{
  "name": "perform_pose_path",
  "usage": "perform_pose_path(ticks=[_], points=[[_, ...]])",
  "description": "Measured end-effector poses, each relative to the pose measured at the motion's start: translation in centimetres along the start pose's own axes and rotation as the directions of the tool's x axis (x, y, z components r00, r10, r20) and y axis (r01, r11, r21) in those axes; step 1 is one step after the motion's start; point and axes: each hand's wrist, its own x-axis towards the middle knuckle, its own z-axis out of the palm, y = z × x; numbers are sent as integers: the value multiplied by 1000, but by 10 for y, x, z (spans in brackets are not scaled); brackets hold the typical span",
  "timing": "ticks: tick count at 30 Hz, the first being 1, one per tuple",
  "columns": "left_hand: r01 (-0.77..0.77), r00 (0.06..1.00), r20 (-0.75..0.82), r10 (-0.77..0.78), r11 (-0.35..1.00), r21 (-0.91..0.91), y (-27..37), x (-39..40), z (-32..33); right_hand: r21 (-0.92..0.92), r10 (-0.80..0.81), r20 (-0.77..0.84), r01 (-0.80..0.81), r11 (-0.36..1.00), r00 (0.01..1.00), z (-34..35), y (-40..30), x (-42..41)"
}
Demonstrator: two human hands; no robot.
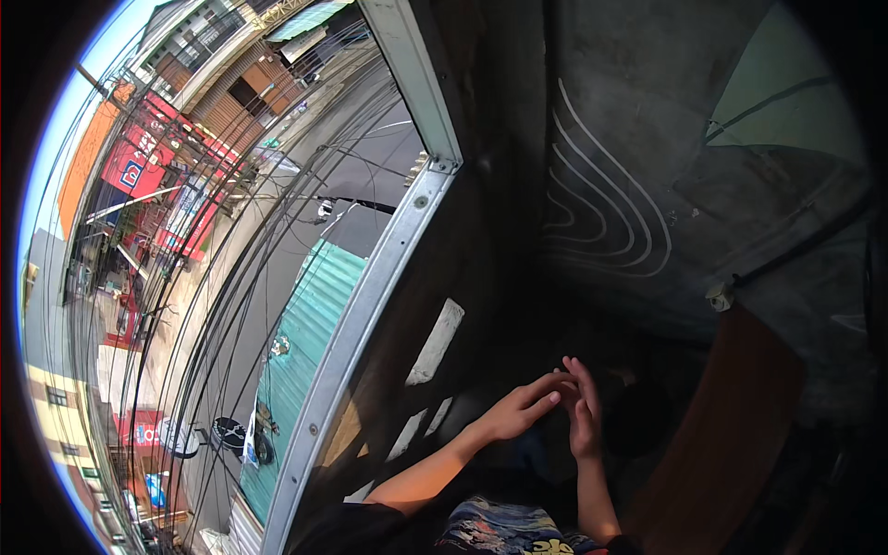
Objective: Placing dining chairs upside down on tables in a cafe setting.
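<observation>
In front of my printed dark shirt (496, 527), both hands are raised and close together, with nothing held in either. My left hand (524, 409) reaches in from the left, its fingers extended over those of my right hand and its thumb apart. Upright beside it is my right hand (584, 413), fingers pointing up and meeting the left fingertips. Shadow hides much of the space below and behind them.
A metal window frame (347, 319) runs diagonally on the left. Outside are overhead cables (239, 305), a teal corrugated roof (316, 298) and a street. A dim wall (617, 62) bears curved white lines (652, 239). Right of my hands are a small pale electrical box (720, 297) and a brown panel (728, 395).
</observation>
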Motion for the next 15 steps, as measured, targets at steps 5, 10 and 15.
perform_pose_path(ticks=[5, 10, 15], points=[[331, 942, 51, -333, 942, 50, -60, 43, 13, 1, 189, -134, -191, 982, 973, -64, 67, 7], [434, 894, -70, -442, 895, -102, -131, 80, 18, 147, 444, -219, -420, 895, 869, -128, 140, 39], [591, 764, -117, -635, 760, -270, -225, 89, 29, -49, 501, -364, -553, 831, 785, -227, 299, 48]])
